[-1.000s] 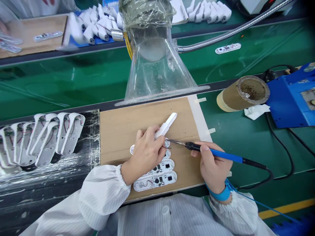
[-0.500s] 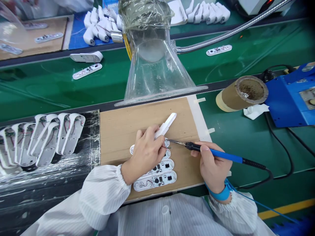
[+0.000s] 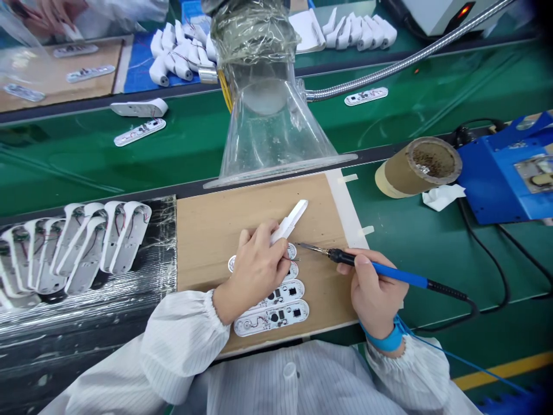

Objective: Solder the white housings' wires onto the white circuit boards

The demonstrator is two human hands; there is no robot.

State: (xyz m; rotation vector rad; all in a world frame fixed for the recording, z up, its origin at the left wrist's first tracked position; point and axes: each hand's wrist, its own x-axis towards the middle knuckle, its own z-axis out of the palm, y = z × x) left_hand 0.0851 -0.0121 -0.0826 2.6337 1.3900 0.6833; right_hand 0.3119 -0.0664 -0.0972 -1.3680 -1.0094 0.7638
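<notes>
My left hand point(image 3: 261, 262) is closed on a slim white plastic housing point(image 3: 294, 218), which slants up from the fingers over the cardboard. Beneath that hand, several white oval circuit boards point(image 3: 276, 316) lie in a column, the upper ones mostly covered. A thin wire end shows by the fingertips. Gripped in my right hand point(image 3: 375, 288) is a blue and black soldering iron point(image 3: 400, 275). Its tip points left, just right of the uppermost board's end point(image 3: 292, 251), with a small gap between them. A blue wrist strap point(image 3: 386, 339) circles my right wrist.
Several white housings with wires point(image 3: 86, 248) stand on the wrapped surface at left. A clear fume hood point(image 3: 276, 135) hangs beyond the cardboard point(image 3: 207, 230). At right are a brown cup point(image 3: 401, 170), crumpled tissue point(image 3: 443, 197) and a blue station point(image 3: 496, 184). A co-worker's hand point(image 3: 52, 14) shows top left.
The soldering iron's tip has drawn slightly away from the uppermost board. Parts on the green belt have shifted left. A co-worker's hand has come into view at top left.
</notes>
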